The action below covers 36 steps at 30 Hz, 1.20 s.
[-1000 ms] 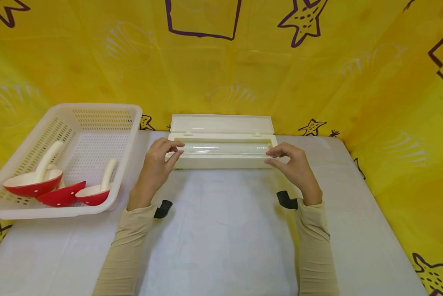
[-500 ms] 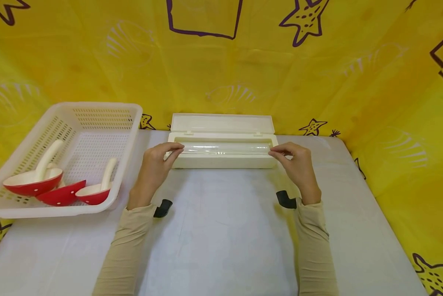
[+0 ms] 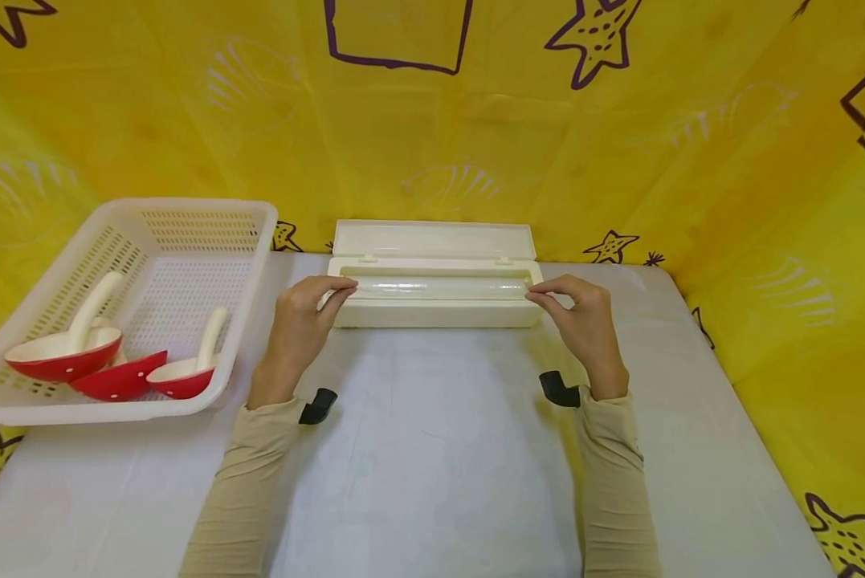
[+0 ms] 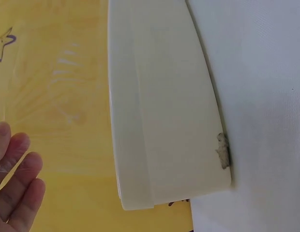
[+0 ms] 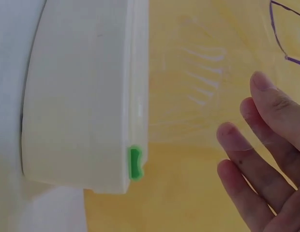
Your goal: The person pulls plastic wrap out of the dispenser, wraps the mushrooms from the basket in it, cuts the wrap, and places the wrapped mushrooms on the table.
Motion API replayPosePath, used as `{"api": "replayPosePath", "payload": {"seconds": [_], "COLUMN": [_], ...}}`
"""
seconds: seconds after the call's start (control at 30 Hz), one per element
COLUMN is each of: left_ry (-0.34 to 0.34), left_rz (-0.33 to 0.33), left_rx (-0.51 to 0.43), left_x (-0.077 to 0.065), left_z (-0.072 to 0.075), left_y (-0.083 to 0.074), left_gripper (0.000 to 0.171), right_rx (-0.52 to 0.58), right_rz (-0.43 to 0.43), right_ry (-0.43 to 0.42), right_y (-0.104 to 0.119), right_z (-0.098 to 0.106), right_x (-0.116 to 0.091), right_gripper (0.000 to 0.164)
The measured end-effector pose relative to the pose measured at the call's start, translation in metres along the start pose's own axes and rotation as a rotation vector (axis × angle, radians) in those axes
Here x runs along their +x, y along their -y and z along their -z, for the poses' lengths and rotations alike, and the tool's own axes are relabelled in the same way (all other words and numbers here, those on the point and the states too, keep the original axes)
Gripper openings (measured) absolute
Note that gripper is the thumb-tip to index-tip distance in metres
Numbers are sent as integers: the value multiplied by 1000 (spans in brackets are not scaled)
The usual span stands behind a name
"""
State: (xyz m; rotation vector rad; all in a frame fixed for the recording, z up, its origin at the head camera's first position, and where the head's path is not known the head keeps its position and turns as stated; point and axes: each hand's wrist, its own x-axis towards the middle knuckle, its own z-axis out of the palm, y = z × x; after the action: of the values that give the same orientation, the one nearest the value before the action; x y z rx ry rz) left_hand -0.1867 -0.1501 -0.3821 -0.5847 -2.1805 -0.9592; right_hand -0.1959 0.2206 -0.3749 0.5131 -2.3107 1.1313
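A cream cling film dispenser box point(image 3: 439, 315) stands at the back of the table, its lid point(image 3: 432, 239) tilted back. A shiny roll of cling film point(image 3: 432, 287) lies inside. Thumb and fingertips of the left hand point(image 3: 295, 333) pinch the sheet's left corner; those of the right hand point(image 3: 584, 329) pinch the right corner. In the right wrist view the clear film point(image 5: 188, 96) stretches from the box to the right hand point(image 5: 271, 130), crossing its fingertips. The left hand point(image 4: 19, 179) shows partly at the edge of the left wrist view, film over its fingers.
At left stands a white perforated basket point(image 3: 247, 321) with red and white ladles point(image 3: 63, 357) in it. A yellow patterned cloth point(image 3: 432, 144) hangs behind the white-covered table point(image 3: 432, 466). A green piece point(image 5: 135, 163) sits at the box's right end.
Both hands' fingertips have closed from a gap into a pinch at the film's edge. Since then the hands have shifted slightly outward; box and basket stay put.
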Motion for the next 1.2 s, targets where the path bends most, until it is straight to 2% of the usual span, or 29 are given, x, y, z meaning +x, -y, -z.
{"api": "replayPosePath", "payload": {"seconds": [0.4,1.2], "left_ry": [-51,-109], "left_rz": [-10,-28], "left_rx": [-4,-26], "left_x": [4,7], "left_z": [3,8], "left_y": [-5,-15], "left_gripper": [14,11], "right_rx": [56,12], "right_rz": [46,86], "right_ry": [-26,-88], "right_y": [8,24], "right_z": [6,13], "right_x": [1,2], "right_gripper": [11,12]}}
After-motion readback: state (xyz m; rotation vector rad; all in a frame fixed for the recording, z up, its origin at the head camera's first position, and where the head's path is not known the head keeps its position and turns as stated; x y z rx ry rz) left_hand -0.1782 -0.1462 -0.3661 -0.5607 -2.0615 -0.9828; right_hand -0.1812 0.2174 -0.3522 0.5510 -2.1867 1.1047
